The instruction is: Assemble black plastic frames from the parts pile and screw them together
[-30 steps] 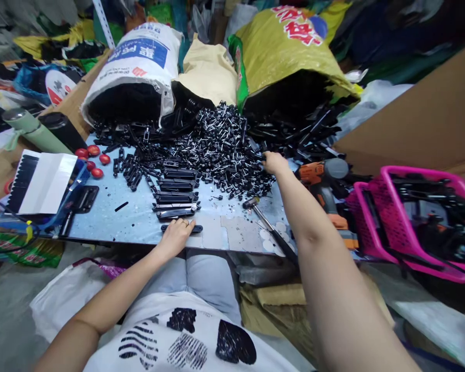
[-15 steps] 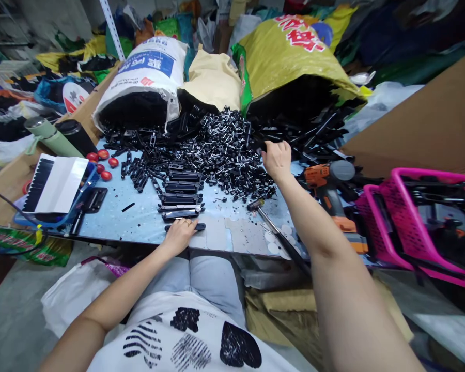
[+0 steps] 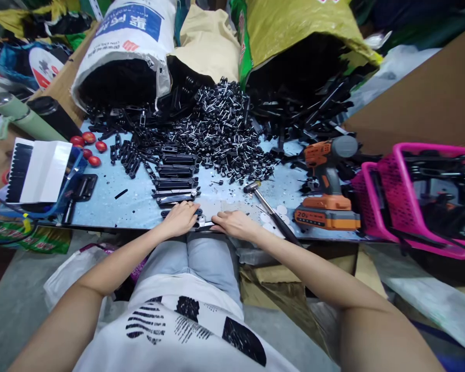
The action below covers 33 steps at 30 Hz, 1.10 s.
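Note:
My left hand (image 3: 181, 218) lies at the near edge of the pale blue table (image 3: 139, 206), its fingers curled on a flat black plastic bar (image 3: 197, 212). My right hand (image 3: 232, 224) sits right beside it, fingers pinched against the bar's right end; what the pinch holds is too small to make out. Just beyond, several more black bars (image 3: 176, 183) lie stacked in a row. Behind them spreads a heap of small black and silver pins (image 3: 220, 134).
A hammer (image 3: 269, 209) and an orange cordless drill (image 3: 327, 181) lie right of my hands. A pink basket (image 3: 414, 201) stands at the far right. Three open sacks (image 3: 127, 57) spill black parts at the back. A blue tray with white card (image 3: 39, 178) and red fruits (image 3: 87, 144) lie left.
My right hand has drawn back from the pin heap to the near table edge, beside my left hand. The left hand has stayed on the bar. The camera has tilted down.

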Motion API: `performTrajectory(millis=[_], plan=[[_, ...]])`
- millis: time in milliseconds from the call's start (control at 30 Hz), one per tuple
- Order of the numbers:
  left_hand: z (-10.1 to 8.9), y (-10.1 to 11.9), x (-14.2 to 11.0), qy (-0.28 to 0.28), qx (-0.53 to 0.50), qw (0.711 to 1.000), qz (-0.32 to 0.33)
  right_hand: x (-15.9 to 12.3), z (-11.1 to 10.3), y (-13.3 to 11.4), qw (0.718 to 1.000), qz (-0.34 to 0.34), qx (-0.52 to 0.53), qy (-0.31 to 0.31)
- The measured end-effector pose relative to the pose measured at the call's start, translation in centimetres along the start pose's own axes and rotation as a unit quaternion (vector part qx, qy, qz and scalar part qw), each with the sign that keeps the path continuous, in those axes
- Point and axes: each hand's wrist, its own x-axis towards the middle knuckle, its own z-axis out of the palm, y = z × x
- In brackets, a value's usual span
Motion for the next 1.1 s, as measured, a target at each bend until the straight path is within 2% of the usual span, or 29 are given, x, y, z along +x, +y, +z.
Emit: performTrajectory(millis=[100,200,333,467,600,800,933,1100], plan=[[-0.3,0.3,0.0,-0.002,-0.005,1.0,-0.011,0.5,-0.5,-0.7,0.999,0.041,0.001,-0.017],[-0.2,0.0,-0.4,0.01,-0.021,1.0,-0.001,0.4,-1.2,-1.8,0.997,0.078,-0.015,-0.006],[0.3,-0.8,-1.0,0.075,-0.051,0.995,0.027,0.0,-2.1,-3.1,0.993,0.091,-0.053,0.042],[0.7,-1.2,-1.4,0.15,-0.061,0.985,0.049,0.1,-3.1,-3.7,0.992,0.083,-0.073,0.064],[0.8,-1.3,-1.7,0.181,-0.064,0.98,0.061,0.3,-4.3,-3.7,0.993,0.07,-0.074,0.065],[0.9,-1.3,-1.8,0.19,-0.07,0.976,0.086,0.5,-4.9,-3.4,0.994,0.034,-0.087,0.056],[1.1,-1.2,-1.5,0.223,-0.069,0.97,0.06,0.5,-4.9,-3.2,0.989,0.069,-0.104,0.074],[1.4,-1.4,-1.7,0.206,-0.076,0.973,0.075,0.4,-4.8,-2.8,0.991,0.016,-0.11,0.075]])
